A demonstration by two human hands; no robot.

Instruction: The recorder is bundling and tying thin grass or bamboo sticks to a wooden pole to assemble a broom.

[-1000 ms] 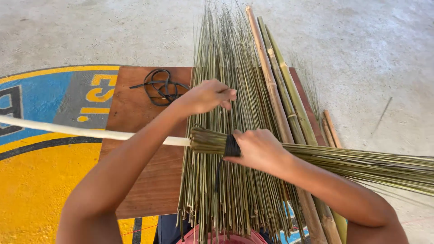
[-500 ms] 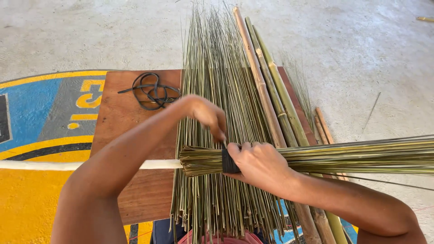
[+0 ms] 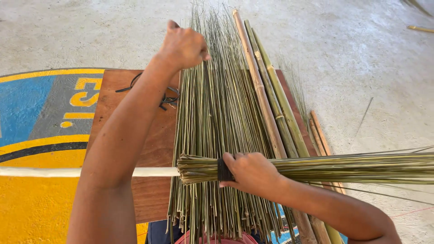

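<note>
Left hand: the left hand (image 3: 183,45) is at the upper middle of the frame, raised over the far part of the loose sticks; the fingers are curled into a loose fist, and whether they pinch a stick cannot be told from this angle.
Right hand: the right hand (image 3: 251,171) sits at lower centre, closed around the tied bundle just to the right of its dark band, fingers wrapped over the top.
Tied bundle: the tied bundle (image 3: 343,167) of thin green sticks lies crosswise, running from the centre out past the right edge, with its cut ends bunched just left of the band.
Dark band: a dark band (image 3: 223,170) wraps the bundle close to its cut ends, touching the right hand's fingertips.
White pole: a white pole (image 3: 54,171) runs from the left edge to the bundle's cut ends, passing behind the left forearm.
Loose sticks: a fan of loose sticks (image 3: 217,113) lies lengthwise under the bundle, spreading from the bottom centre toward the top.
Bamboo canes: thicker bamboo canes (image 3: 266,99) lie along the right side of the loose sticks.
Board: a brown wooden board (image 3: 153,135) lies under the sticks.
Black cord: a tangle of black cord (image 3: 167,97) rests on the board, partly hidden by the left arm.
Floor: grey concrete floor (image 3: 361,54), with a blue and yellow painted mark (image 3: 40,113) at the left.
</note>
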